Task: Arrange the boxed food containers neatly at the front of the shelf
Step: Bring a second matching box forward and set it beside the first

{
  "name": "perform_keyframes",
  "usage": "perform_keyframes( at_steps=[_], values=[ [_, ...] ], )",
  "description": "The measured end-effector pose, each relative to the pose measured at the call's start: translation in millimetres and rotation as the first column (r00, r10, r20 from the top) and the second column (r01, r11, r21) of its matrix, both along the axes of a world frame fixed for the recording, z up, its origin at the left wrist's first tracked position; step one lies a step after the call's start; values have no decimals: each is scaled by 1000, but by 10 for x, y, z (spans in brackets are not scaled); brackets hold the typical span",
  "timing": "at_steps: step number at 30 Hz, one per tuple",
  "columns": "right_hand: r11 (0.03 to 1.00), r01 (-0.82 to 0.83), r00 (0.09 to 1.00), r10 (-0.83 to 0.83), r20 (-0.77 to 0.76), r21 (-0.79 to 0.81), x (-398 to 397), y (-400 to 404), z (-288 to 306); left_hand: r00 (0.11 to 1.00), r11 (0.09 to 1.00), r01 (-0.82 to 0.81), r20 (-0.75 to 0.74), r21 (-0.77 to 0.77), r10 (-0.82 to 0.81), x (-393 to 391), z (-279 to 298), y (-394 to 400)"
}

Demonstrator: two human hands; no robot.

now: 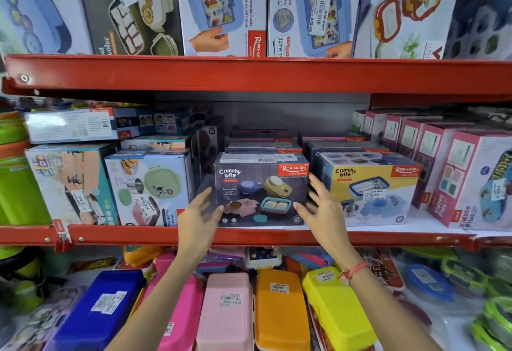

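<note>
A dark grey "Crunchy bite" box [260,184] stands at the front of the middle shelf, facing me. My left hand [201,213] hovers with fingers spread at its lower left corner. My right hand [321,206] is spread open at its right side, between it and a yellow "Crunchy bite" box [371,184]. Neither hand grips anything; whether the fingers touch the dark box I cannot tell. Several flatter boxes [263,146] are stacked behind the dark one.
The red shelf lip [249,235] runs below the boxes. A pale box with a green lunchbox picture [146,187] stands to the left, pink tall boxes [443,156] to the right. Coloured plastic lunchboxes [279,306] fill the lower shelf; large boxes [221,6] line the top shelf.
</note>
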State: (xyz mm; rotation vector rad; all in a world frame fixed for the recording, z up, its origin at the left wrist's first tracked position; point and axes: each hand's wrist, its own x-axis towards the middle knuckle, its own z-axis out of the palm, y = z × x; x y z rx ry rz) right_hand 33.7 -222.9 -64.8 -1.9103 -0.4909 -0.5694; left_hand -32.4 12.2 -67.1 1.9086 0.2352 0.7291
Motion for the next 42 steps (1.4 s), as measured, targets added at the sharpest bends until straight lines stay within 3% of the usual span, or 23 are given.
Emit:
perform_keyframes(
  at_steps=[4, 8, 11, 18, 21, 23, 25, 27, 29, 32, 35, 38, 42],
  values=[
    [998, -32, 997, 29, 68, 52, -78, -143, 94, 975, 992, -124, 190, 36, 115, -114, 49, -191],
    [994, -4, 988, -13, 154, 110, -91, -405, 253, 964, 999, -39, 265, -1, 38, -101, 215, -527],
    [987, 61, 970, -94, 225, 149, -46, -667, 367, 965, 996, 78, 254, -53, -62, -21, 336, -851],
    [934, 257, 902, -324, 286, 247, 199, -1456, 554, 983, 987, 161, 89, 28, -163, 306, 438, -1574],
    [908, 316, 929, -355, 105, 274, 371, -1740, 633, 978, 979, 200, -51, -35, -202, 452, 445, -1787],
    [884, 361, 928, -308, -210, 298, 539, -1919, 694, 952, 933, 224, -144, -280, -272, 553, 499, -1902],
    [881, 340, 810, -96, -579, 330, 680, -2083, 755, 910, 851, 186, -240, -492, -338, 659, 567, -1951],
    [903, 253, 658, 102, -746, 347, 777, -2230, 766, 867, 803, 181, -294, -568, -403, 722, 627, -1953],
    [921, 181, 598, 176, -782, 346, 854, -2326, 756, 835, 774, 188, -317, -605, -450, 746, 673, -1959],
    [950, 84, 596, 193, -779, 299, 889, -2329, 787, 825, 783, 176, -344, -597, -448, 749, 731, -2001],
    [970, 87, 657, 116, -745, 227, 858, -2324, 820, 823, 772, 185, -334, -607, -460, 683, 752, -1996],
    [960, 113, 735, 92, -672, 255, 756, -2385, 868, 833, 752, 209, -289, -625, -472, 602, 762, -1946],
    [952, 108, 824, 76, -562, 287, 605, -2452, 977, 903, 794, 203, -205, -573, -378, 541, 805, -1923]
  ],
)
